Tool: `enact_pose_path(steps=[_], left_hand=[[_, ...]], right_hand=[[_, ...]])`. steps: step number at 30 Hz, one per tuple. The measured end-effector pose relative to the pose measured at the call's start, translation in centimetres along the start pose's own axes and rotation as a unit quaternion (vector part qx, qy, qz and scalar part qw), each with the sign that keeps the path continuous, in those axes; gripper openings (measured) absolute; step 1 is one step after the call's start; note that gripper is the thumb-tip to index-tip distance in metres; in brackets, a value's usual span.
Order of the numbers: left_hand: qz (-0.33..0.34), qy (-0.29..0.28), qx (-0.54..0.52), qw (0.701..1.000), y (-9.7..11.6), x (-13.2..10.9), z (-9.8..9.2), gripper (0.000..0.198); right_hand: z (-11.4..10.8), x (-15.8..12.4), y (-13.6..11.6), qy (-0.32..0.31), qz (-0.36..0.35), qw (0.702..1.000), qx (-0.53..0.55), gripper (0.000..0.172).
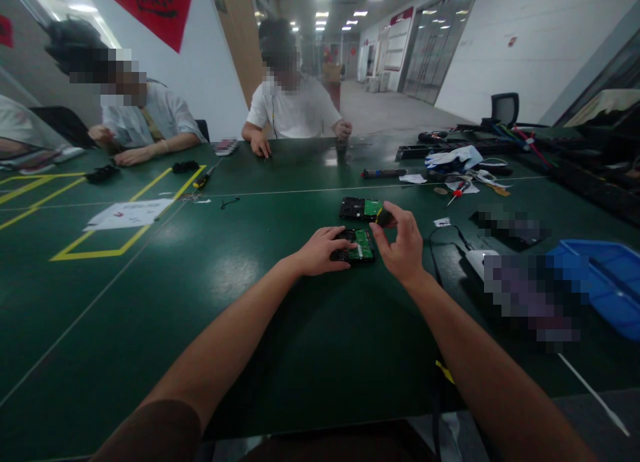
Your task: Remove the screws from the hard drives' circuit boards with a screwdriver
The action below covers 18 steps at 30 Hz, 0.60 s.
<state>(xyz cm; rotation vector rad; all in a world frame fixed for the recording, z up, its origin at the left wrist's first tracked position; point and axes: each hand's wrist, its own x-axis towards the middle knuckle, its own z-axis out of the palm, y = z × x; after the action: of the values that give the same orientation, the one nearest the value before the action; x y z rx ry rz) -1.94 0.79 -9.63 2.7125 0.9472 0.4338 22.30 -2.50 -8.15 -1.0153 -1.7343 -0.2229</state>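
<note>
A black hard drive with a green circuit board [361, 245] lies on the green table [280, 315] just in front of me. My left hand [323, 250] rests on its left side, fingers laid flat over it. My right hand [401, 241] is raised beside the drive's right edge, fingers pinched round a dark tool handle with a yellow band [384, 217]. A second hard drive with a green board [361, 209] lies a little farther back, untouched.
Two people sit across the table, hands on it. Screwdrivers [204, 177], black parts [101, 174] and a paper sheet [129, 214] inside yellow floor-tape lines lie left. Tools and cloths [453, 159] clutter the far right; a blue tray [607, 282] and cable [440, 249] sit right.
</note>
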Motion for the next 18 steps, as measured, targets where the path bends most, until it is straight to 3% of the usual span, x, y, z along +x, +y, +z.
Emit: enact_pose_path(steps=[9, 18], left_hand=[[0.003, 0.004, -0.001, 1.0, -0.36, -0.01, 0.3, 0.057], [0.008, 0.005, 0.002, 1.0, -0.34, -0.04, 0.25, 0.057]], right_hand=[[-0.28, 0.29, -0.73, 0.003, 0.011, 1.0, -0.011, 0.049], [0.26, -0.35, 0.26, -0.02, 0.016, 1.0, -0.012, 0.058]])
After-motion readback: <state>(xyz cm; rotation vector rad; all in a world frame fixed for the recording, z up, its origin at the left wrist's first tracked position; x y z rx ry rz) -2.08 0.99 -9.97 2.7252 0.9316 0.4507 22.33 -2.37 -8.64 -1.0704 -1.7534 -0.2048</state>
